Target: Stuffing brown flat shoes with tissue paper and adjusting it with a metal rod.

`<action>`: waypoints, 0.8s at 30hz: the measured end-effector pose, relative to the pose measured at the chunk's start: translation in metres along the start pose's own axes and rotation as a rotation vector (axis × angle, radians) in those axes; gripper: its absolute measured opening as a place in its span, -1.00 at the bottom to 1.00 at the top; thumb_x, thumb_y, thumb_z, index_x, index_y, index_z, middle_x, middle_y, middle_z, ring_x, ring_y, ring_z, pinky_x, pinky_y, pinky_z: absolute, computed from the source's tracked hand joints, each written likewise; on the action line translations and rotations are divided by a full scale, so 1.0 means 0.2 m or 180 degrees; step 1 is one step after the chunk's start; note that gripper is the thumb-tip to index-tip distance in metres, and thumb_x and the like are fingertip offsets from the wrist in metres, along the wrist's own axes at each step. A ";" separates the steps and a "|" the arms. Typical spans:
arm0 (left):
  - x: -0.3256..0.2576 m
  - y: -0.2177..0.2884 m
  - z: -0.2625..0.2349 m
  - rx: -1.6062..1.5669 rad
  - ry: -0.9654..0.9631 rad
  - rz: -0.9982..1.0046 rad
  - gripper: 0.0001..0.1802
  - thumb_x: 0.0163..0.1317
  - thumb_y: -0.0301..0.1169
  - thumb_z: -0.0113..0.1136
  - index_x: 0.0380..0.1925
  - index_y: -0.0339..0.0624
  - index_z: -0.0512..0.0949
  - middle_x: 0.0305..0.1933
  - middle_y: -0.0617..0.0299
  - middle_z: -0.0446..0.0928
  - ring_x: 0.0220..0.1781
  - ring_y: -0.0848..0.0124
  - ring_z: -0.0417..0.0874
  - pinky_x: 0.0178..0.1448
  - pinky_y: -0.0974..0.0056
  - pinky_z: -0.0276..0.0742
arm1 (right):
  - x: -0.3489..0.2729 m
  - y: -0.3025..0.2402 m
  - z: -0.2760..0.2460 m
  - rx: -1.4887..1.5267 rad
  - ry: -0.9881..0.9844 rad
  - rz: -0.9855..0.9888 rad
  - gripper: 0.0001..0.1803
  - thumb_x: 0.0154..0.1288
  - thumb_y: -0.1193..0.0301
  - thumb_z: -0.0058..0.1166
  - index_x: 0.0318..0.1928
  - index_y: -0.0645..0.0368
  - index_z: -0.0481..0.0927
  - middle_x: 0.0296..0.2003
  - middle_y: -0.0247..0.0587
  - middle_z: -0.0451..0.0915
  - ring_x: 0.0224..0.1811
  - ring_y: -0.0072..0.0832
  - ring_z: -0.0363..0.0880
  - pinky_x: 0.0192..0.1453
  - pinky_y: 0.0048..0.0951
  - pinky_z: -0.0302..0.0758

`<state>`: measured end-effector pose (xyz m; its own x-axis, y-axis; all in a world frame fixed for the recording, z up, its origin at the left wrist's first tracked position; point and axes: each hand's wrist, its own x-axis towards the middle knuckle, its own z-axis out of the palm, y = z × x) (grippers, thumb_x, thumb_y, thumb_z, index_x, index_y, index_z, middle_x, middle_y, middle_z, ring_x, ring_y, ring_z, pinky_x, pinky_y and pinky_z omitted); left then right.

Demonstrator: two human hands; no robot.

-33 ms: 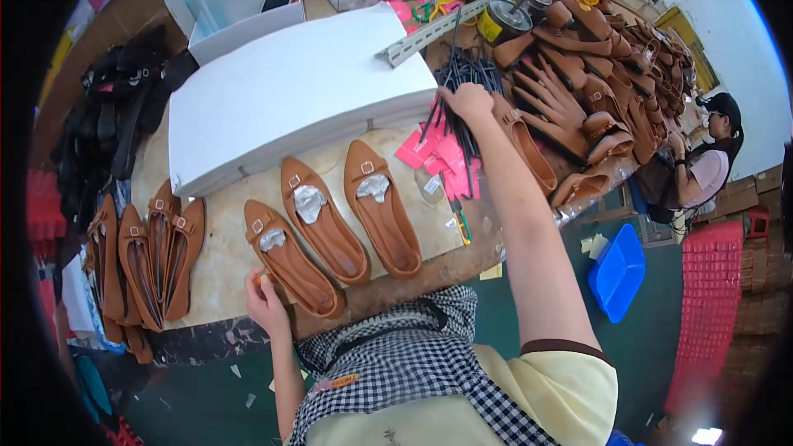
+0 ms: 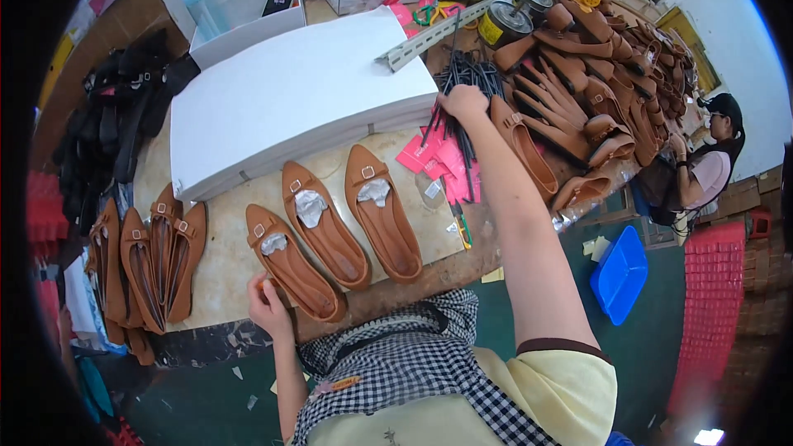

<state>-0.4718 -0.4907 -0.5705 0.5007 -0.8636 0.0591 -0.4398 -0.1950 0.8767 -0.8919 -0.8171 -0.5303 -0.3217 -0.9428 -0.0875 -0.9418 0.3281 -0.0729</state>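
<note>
Closest to the person, at the near edge of the stone-topped bench [image 2: 223, 268], the left hand [image 2: 266, 304] curls its fingers against the heel of the nearest tan leather pointed flat shoe [image 2: 291, 263], touching it rather than lifting it. 3 such shoes lie side by side here, each with a metal buckle on the strap and a wad of crumpled paper stuffed in the toe. To the person's left, 4 more tan flats [image 2: 149, 260] stand on edge in a tight row, and others hang below the bench lip, partly hidden.

Farther out, the right hand [image 2: 462, 102] is closed over the bundle of thin black plastic sticks [image 2: 462, 83], fingers pressed together around several of them. These look light, stiff and a little springy, likely to slide apart in a loose hold, so gripping near mid-length seems best. I cannot count them; they overlap. Pink paper tags [image 2: 442, 161] lie just beneath.

Beyond sit a stack of large white cardboard sheets [image 2: 297, 95], a heap of tan shoes [image 2: 586, 74] and 2 round metal tins [image 2: 516, 8]. Another person [image 2: 710, 165] sits at the far right.
</note>
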 end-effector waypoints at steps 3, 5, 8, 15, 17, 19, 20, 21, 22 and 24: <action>0.00 -0.08 0.02 0.0084 0.0299 0.0502 -0.80 0.43 -0.37 0.02 -0.12 -0.25 0.53 -0.30 0.24 0.57 -0.34 0.53 0.52 -0.25 0.43 0.43 | 0.08 -0.06 0.04 0.0112 -0.0107 0.0122 -0.25 0.08 -0.18 0.21 0.02 0.24 0.64 0.01 -0.02 0.63 0.16 -0.10 0.56 0.16 -0.21 0.54; 0.00 -0.09 0.03 0.0083 0.0387 0.0467 -0.80 0.42 -0.37 0.03 -0.12 -0.27 0.53 -0.31 0.21 0.59 -0.31 0.50 0.56 -0.21 0.40 0.47 | 0.13 -0.01 0.00 0.0165 -0.0703 -0.0052 -0.30 0.06 -0.08 0.25 0.03 0.24 0.63 0.07 0.01 0.60 0.17 -0.17 0.57 0.17 -0.22 0.54; 0.00 -0.05 0.05 -0.0025 0.0344 0.0445 -0.80 0.41 -0.38 0.04 -0.13 -0.28 0.53 -0.33 0.20 0.60 -0.31 0.49 0.57 -0.20 0.39 0.48 | 0.20 0.14 -0.04 0.0606 -0.0916 0.0078 -0.36 0.04 0.04 0.26 -0.01 0.30 0.62 -0.01 0.08 0.64 0.07 -0.18 0.64 0.11 -0.25 0.57; 0.01 -0.08 0.03 0.0038 0.0315 0.0354 -0.80 0.41 -0.38 0.05 -0.13 -0.28 0.54 -0.35 0.21 0.59 -0.34 0.50 0.55 -0.22 0.40 0.46 | -0.12 0.48 -0.20 0.3968 -0.1573 0.0330 -0.77 0.21 0.33 0.30 -0.28 0.18 0.55 -0.42 -0.28 0.63 -0.53 -0.60 0.59 -0.47 -0.63 0.52; 0.01 -0.06 0.03 0.0028 0.0373 0.0469 -0.80 0.40 -0.38 0.05 -0.13 -0.28 0.54 -0.36 0.22 0.59 -0.36 0.51 0.53 -0.23 0.41 0.45 | -0.24 0.49 -0.27 0.4083 -0.1325 0.0170 -0.70 0.25 0.20 0.29 -0.30 0.17 0.55 -0.49 -0.40 0.57 -0.61 -0.67 0.48 -0.52 -0.60 0.45; 0.02 -0.05 0.03 0.0035 0.0328 0.0438 -0.80 0.40 -0.38 0.05 -0.12 -0.27 0.53 -0.36 0.22 0.58 -0.37 0.51 0.53 -0.25 0.42 0.45 | -0.34 0.49 -0.40 0.4475 -0.1064 0.0088 -0.69 0.22 0.19 0.32 -0.31 0.15 0.55 -0.49 -0.42 0.56 -0.60 -0.68 0.49 -0.54 -0.61 0.41; 0.02 -0.04 0.03 0.0052 0.0298 0.0405 -0.80 0.40 -0.38 0.05 -0.12 -0.27 0.53 -0.36 0.23 0.58 -0.38 0.52 0.52 -0.26 0.42 0.44 | -0.37 0.48 -0.44 0.4471 -0.1058 0.0089 -0.69 0.22 0.19 0.32 -0.31 0.15 0.55 -0.49 -0.42 0.56 -0.60 -0.68 0.49 -0.54 -0.61 0.41; 0.01 -0.05 0.03 0.0047 0.0296 0.0407 -0.80 0.40 -0.38 0.05 -0.12 -0.27 0.53 -0.36 0.23 0.58 -0.38 0.52 0.52 -0.26 0.42 0.44 | -0.39 0.48 -0.46 0.4677 -0.0936 -0.0113 -0.71 0.24 0.25 0.31 -0.24 0.19 0.56 -0.48 -0.41 0.56 -0.58 -0.67 0.51 -0.52 -0.61 0.42; 0.02 -0.06 0.04 0.0022 0.0309 0.0460 -0.80 0.40 -0.38 0.05 -0.12 -0.27 0.53 -0.37 0.23 0.58 -0.39 0.53 0.51 -0.28 0.42 0.43 | -0.41 0.47 -0.49 0.4885 -0.0806 -0.0320 -0.72 0.25 0.30 0.29 -0.17 0.22 0.58 -0.48 -0.40 0.57 -0.56 -0.67 0.52 -0.51 -0.61 0.43; 0.01 -0.07 0.04 0.0009 0.0343 0.0509 -0.81 0.40 -0.39 0.05 -0.11 -0.27 0.53 -0.37 0.24 0.58 -0.40 0.54 0.51 -0.29 0.43 0.42 | -0.46 0.40 -0.57 0.5025 -0.0375 -0.0443 -0.68 0.28 0.43 0.24 0.00 0.31 0.58 -0.45 -0.33 0.60 -0.45 -0.62 0.61 -0.36 -0.58 0.53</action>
<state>-0.4701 -0.4934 -0.5869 0.5013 -0.8288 0.2484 -0.5222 -0.0608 0.8507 -0.9490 -0.7099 -0.4143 -0.1657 -0.9843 -0.0602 0.1055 0.0430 -0.9935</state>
